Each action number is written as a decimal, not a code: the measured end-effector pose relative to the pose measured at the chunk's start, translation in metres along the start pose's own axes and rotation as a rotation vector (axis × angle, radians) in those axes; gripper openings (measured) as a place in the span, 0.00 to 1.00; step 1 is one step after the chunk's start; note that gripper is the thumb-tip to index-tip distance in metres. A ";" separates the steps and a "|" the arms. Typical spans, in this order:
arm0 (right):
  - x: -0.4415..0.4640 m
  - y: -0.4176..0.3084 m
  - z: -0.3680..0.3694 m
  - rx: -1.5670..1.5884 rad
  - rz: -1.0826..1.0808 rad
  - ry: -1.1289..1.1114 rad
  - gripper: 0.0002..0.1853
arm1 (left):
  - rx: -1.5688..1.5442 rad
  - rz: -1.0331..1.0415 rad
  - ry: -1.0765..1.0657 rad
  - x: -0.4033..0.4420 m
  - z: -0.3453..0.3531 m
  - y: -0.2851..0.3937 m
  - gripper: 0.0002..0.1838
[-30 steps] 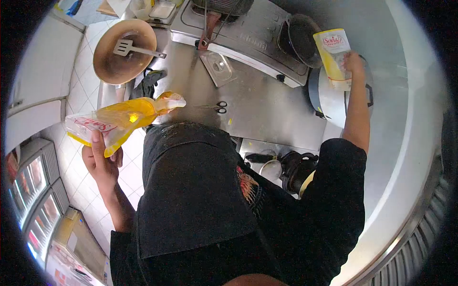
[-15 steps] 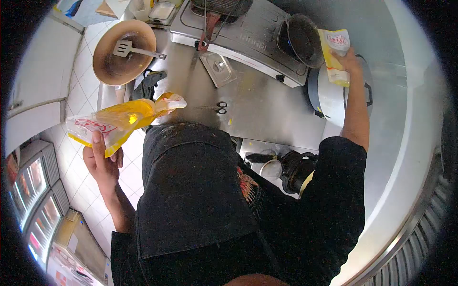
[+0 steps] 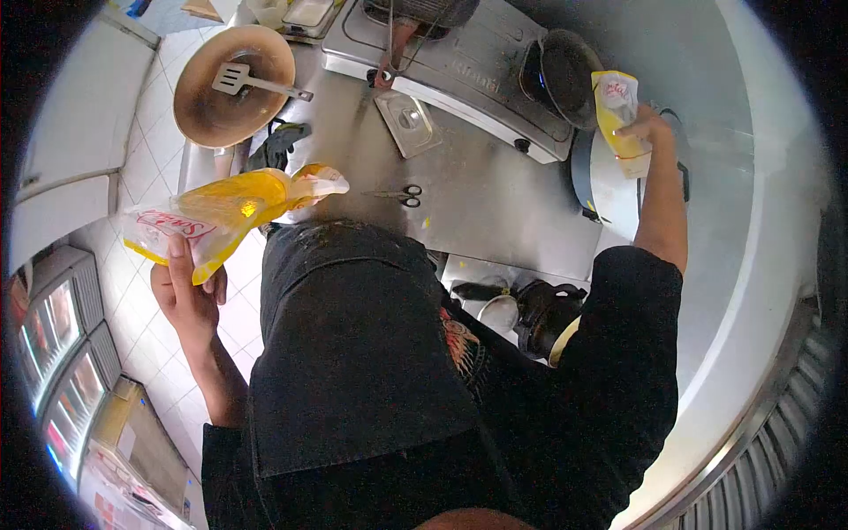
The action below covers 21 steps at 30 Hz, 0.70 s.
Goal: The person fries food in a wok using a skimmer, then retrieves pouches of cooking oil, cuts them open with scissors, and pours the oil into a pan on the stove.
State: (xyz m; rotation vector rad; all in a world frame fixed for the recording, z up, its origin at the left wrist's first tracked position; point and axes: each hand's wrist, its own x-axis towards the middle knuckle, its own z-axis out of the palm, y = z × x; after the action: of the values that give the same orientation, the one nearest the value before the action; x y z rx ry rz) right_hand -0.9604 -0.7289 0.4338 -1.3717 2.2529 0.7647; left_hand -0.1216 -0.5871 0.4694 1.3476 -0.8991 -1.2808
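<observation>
On the left, my left hand [image 3: 190,291] grips the printed end of a yellow and clear plastic pouch [image 3: 221,212], its crumpled end pointing right above the counter's edge. My right hand [image 3: 649,128] is closed on a second yellow and white pouch [image 3: 622,119], held over a large white pot [image 3: 614,181] at the right. Scissors [image 3: 408,195] with black handles lie on the steel counter [image 3: 495,194] between the two hands. Near them is a metal lid [image 3: 408,124].
A brown pan [image 3: 199,97] with a white slotted spatula [image 3: 233,78] is at the upper left, beside a black cloth [image 3: 281,144]. The stove [image 3: 477,75] holds a grill pan [image 3: 433,12] and a dark pot [image 3: 565,79]. Dark cookware [image 3: 534,309] sits below the counter.
The right pouch has tilted and become more crumpled in my right hand, and sits slightly lower than half a second ago. My left hand keeps its hold. The view has shifted slightly.
</observation>
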 end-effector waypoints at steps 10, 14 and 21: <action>-0.020 0.005 -0.011 -0.177 0.063 0.198 0.44 | -0.008 0.008 0.002 0.002 -0.005 -0.005 0.22; -0.027 0.018 -0.037 0.066 0.005 0.121 0.35 | -0.007 -0.003 -0.003 0.003 -0.005 -0.004 0.23; -0.015 0.043 -0.022 0.044 -0.265 0.484 0.11 | -0.007 0.018 -0.022 0.006 0.000 -0.002 0.22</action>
State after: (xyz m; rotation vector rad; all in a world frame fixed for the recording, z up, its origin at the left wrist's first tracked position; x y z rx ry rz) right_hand -0.9935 -0.7167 0.4706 -1.9491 2.3315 0.3133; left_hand -0.1206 -0.5927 0.4660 1.3197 -0.9192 -1.2864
